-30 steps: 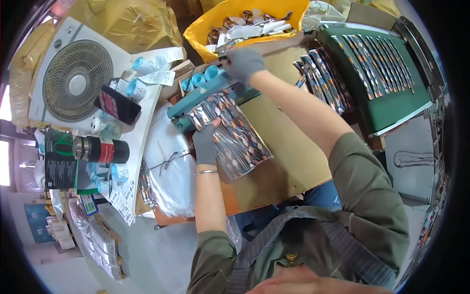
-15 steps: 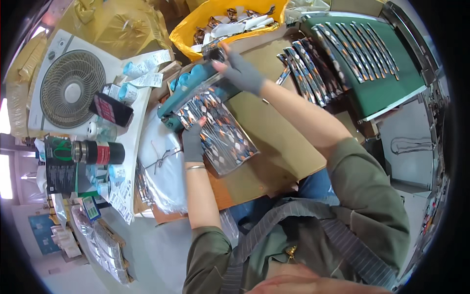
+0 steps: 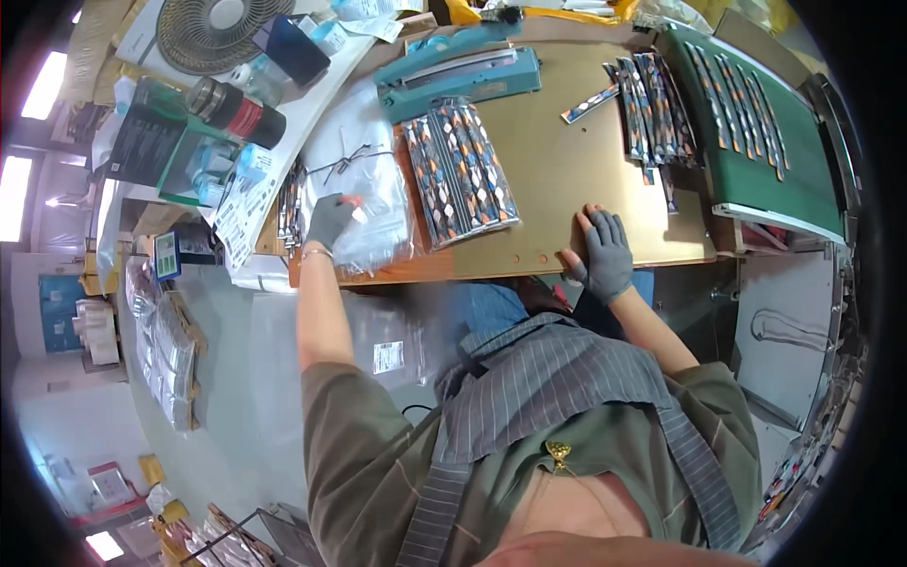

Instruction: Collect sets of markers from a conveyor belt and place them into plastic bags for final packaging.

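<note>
Clock centred on the tan, smooth cardboard board: its front edge runs along six o'clock, and the right hand in a grey fingerless glove lies near that edge at five, palm down, fingers extended and thumb spread wide, holding nothing. A broad stretch of board opens from centre toward twelve, between the clear-film pack of dark, diamond-patterned sticks at nine and the loose pile of slim, glossy patterned packets at two. Far side bounded at eleven by the long teal metal sealer, just beyond the pack; at three by the flat green conveyor belt. Left hand, likewise gloved, over the slippery, wrinkled stack of clear plastic bags past the pack at nine; fingers half curled, cannot tell whether film is pinched.
</note>
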{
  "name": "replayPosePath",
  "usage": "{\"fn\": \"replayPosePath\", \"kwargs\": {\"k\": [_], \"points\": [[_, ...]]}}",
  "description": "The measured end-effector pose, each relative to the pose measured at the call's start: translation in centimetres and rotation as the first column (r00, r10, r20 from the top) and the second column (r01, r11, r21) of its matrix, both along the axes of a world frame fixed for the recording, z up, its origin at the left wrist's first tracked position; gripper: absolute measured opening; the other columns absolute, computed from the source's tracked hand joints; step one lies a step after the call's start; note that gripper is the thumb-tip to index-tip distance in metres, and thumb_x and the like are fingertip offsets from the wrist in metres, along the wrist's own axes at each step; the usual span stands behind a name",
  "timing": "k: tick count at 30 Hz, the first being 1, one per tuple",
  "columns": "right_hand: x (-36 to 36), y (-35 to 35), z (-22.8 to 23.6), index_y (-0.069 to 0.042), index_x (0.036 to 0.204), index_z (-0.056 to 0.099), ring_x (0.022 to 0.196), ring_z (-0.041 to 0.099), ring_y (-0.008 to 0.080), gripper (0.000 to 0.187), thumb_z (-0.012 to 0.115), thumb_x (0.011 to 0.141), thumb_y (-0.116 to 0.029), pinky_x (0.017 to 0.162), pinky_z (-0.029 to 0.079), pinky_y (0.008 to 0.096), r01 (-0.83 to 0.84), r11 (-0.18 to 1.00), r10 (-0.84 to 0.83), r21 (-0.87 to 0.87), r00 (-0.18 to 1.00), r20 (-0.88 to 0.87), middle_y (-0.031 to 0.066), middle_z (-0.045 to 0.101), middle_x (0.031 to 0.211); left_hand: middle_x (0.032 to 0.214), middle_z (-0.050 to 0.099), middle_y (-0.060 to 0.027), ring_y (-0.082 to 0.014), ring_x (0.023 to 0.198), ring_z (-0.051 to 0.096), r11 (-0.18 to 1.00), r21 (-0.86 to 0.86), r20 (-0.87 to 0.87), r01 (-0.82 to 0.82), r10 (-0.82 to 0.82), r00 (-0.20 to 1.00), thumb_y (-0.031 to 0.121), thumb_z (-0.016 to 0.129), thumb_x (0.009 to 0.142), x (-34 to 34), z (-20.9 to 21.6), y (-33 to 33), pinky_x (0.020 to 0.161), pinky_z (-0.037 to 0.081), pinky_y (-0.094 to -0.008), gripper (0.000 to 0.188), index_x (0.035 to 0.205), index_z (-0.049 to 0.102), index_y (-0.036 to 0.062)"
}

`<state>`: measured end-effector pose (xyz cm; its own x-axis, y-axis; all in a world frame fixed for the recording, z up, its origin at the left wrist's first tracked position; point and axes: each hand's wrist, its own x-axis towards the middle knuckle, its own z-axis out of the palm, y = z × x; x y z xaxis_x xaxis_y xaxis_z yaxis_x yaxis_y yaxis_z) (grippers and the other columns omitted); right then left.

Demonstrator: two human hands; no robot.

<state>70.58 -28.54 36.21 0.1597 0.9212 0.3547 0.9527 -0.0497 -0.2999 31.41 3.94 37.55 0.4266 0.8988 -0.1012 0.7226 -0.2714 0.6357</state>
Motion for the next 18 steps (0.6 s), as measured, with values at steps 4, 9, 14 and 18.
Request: {"fn": "replayPosePath", "kwargs": {"k": [4, 9, 14, 18], "points": [[0.8, -0.9, -1.2, 0.001, 0.124, 0.048, 0.123, 0.04, 0.0378, 0.059, 0.057, 0.083, -0.041, 0.105, 0.03, 0.0433, -0.018, 1.0, 0.018, -0.003, 1.0, -0.009, 0.0206, 0.045, 0.13, 0.067, 0.06, -0.0021, -0.0102, 0.059, 0.053, 0.951, -0.307, 0.02, -0.035, 0.043, 0.999, 0.024, 0.056, 0.085, 2.5, 4.8, -1.4, 0.055, 0.042, -0.0257, 0.027, 0.083, 0.066, -0.0004], [0.6, -0.1, 4.8, 0.002, 0.121, 0.051, 0.107, 0.055, 0.0239, 0.055, 0.057, 0.087, -0.04, 0.094, 0.041, 0.0346, 0.024, 0.976, -0.208, -0.217, 0.406, -0.89, 0.0138, 0.057, 0.117, 0.07, 0.056, -0.0022, -0.0115, 0.066, 0.051, 0.976, -0.114, 0.793, 0.187, -0.024, 0.609, 0.032, 0.054, 0.092, 11.5, 9.0, -10.2, 0.063, 0.04, -0.0253, 0.032, 0.077, 0.061, 0.0039], [-5.6, 7.5, 10.2, -0.001, 0.079, 0.06, 0.066, 0.056, 0.0206, 0.048, 0.067, 0.076, -0.049, 0.062, 0.044, 0.0323, -0.129, 0.991, 0.054, -0.033, 0.615, -0.787, 0.0132, 0.057, 0.068, 0.088, 0.061, -0.0086, -0.0149, 0.078, 0.058, 0.947, -0.283, 0.755, 0.15, 0.123, 0.644, 0.025, 0.053, 0.092, 20.0, 7.4, -18.6, 0.067, 0.046, -0.0283, 0.027, 0.095, 0.061, -0.0002], [0.2, 6.6, 9.6, -0.005, 0.072, 0.052, 0.063, 0.056, 0.0297, 0.038, 0.063, 0.076, -0.041, 0.059, 0.042, 0.0391, 0.015, 0.991, 0.072, 0.134, 0.782, -0.619, 0.0165, 0.052, 0.064, 0.102, 0.062, -0.0121, -0.024, 0.089, 0.061, 0.977, -0.048, 0.799, 0.206, -0.086, 0.595, 0.023, 0.045, 0.095, 20.6, 7.4, -18.7, 0.079, 0.05, -0.0318, 0.028, 0.106, 0.059, 0.0015]]}}
